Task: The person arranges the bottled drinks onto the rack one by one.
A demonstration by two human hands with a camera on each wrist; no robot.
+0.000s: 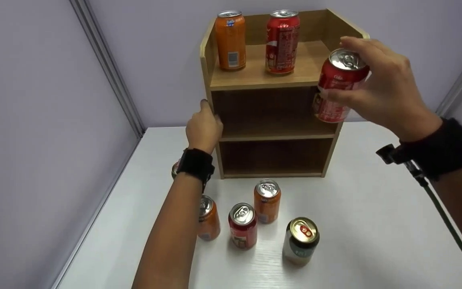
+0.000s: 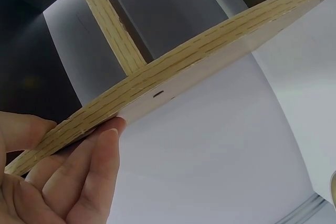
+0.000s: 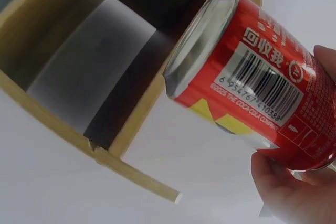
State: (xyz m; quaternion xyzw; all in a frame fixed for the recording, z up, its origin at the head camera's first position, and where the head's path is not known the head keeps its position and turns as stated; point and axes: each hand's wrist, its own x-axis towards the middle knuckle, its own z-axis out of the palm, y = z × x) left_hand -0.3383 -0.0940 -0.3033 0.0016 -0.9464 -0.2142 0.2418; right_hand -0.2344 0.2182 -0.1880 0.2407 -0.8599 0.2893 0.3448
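Note:
My right hand (image 1: 387,84) grips a red Coke can (image 1: 341,86) upright, in front of the right side of a wooden shelf (image 1: 275,83). In the right wrist view the barcode side and silver base of this Coke can (image 3: 257,77) face the camera. My left hand (image 1: 203,126) holds the shelf's left side panel, and the left wrist view shows thumb and fingers (image 2: 100,166) pinching the panel's edge (image 2: 157,74). On the top board stand an orange Fanta can (image 1: 231,40) and another red Coke can (image 1: 282,42).
On the white table (image 1: 375,224) before the shelf stand two orange cans (image 1: 267,202), a red can (image 1: 243,226) and a pale can with a gold lid (image 1: 301,241). Another can (image 1: 174,170) is mostly hidden behind the left wrist. A cable (image 1: 447,220) hangs off the right wrist.

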